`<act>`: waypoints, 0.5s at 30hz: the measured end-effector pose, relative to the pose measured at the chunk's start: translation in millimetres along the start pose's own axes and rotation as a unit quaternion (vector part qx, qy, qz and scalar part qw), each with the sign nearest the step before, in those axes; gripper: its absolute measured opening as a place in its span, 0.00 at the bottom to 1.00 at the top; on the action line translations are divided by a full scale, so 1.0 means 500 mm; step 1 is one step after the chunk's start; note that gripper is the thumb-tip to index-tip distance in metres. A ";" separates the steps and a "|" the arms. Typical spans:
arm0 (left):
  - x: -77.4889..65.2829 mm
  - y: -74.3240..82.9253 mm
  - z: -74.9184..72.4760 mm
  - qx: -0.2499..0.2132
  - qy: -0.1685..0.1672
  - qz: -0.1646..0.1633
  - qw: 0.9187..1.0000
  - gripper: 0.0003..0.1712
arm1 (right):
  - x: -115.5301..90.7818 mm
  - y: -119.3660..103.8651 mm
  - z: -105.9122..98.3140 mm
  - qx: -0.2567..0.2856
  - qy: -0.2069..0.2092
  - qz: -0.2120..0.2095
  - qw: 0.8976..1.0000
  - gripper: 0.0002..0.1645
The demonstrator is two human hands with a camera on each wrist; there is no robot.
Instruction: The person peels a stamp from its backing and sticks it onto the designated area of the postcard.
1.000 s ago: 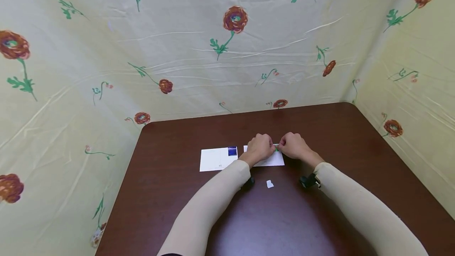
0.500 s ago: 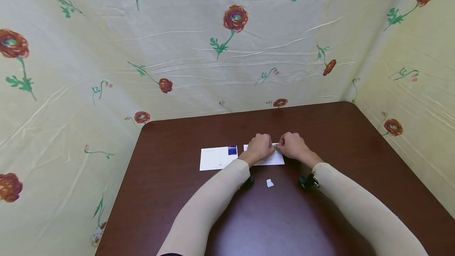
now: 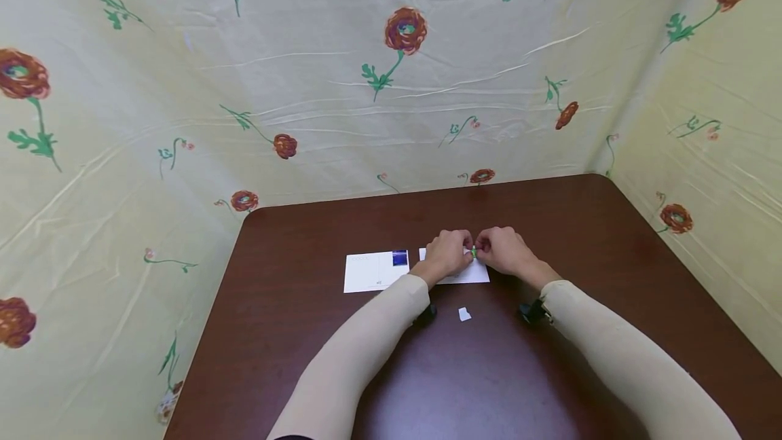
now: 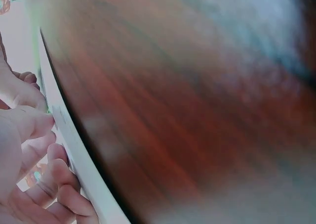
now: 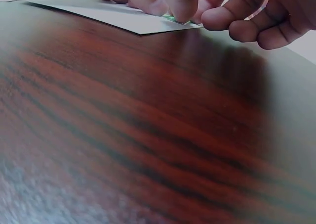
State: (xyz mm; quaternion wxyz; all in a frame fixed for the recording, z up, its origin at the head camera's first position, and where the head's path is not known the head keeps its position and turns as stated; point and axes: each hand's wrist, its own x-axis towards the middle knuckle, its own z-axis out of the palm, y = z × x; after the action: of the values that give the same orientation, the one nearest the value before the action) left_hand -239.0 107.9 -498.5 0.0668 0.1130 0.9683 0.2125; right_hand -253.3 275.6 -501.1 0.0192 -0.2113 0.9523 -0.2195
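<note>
Both hands meet over the upper right corner of a white postcard [image 3: 467, 276] lying on the table. At that corner is a small green stamp [image 3: 474, 252], mostly covered by fingers. My left hand [image 3: 449, 253] pinches at the stamp's left side, its curled fingers resting on the card. From the right, my right hand [image 3: 506, 251] pinches the stamp's other side between thumb and forefinger. In the right wrist view, fingertips of both hands close in around the green edge at the postcard [image 5: 113, 15] corner.
A second white postcard [image 3: 366, 273] with a dark blue stamp [image 3: 400, 258] lies to the left. A small white paper scrap [image 3: 464, 314] is nearer on the brown table [image 3: 293, 331]. Flower-patterned cloth [image 3: 318, 87] hangs behind and at both sides.
The hands stay over the same corner, with only slight finger movement. More of the green stamp shows upright between the fingertips now. Cards and scrap have not moved.
</note>
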 end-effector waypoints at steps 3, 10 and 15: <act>0.000 -0.001 -0.001 -0.005 0.002 0.005 1.000 0.06 | -0.001 0.000 -0.002 -0.004 -0.010 0.002 1.000 0.06; -0.002 -0.002 0.000 -0.019 0.007 0.012 1.000 0.07 | -0.004 -0.002 -0.008 -0.015 -0.015 0.018 1.000 0.08; -0.004 -0.001 0.000 -0.014 0.010 0.002 1.000 0.08 | -0.007 -0.005 -0.007 -0.022 -0.021 0.013 0.999 0.09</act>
State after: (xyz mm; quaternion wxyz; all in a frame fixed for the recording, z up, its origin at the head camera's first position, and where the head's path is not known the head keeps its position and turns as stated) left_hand -236.9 107.2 -498.6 0.0587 0.1120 0.9656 0.2272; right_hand -249.7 276.4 -497.0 0.0374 -0.2038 0.9590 -0.1935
